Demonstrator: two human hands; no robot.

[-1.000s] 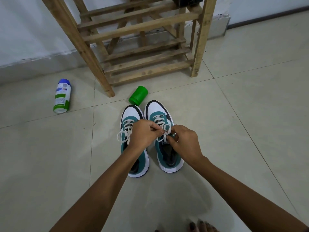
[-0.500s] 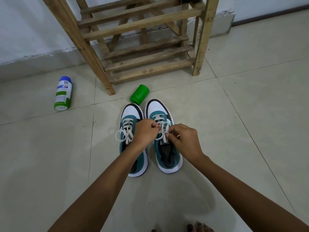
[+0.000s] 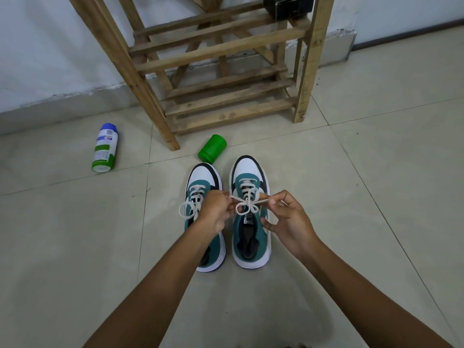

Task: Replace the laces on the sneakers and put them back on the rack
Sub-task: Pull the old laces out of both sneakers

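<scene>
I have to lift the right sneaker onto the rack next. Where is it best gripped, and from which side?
Probably the heel collar of the right sneaker, from above and the near side: its mouth gapes open toward the person, so fingers can hook inside with the thumb behind. The bow covers the front.

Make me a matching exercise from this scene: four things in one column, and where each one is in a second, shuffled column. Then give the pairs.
Things
1. spray can
2. green cap
3. right sneaker
4. dark box

Places
A. on an upper slat of the wooden rack
B. lying on the floor left of the rack's front leg
C. on its side just ahead of the left sneaker
D. between both hands, its lace being tied

Pairs: 1-B, 2-C, 3-D, 4-A
</scene>
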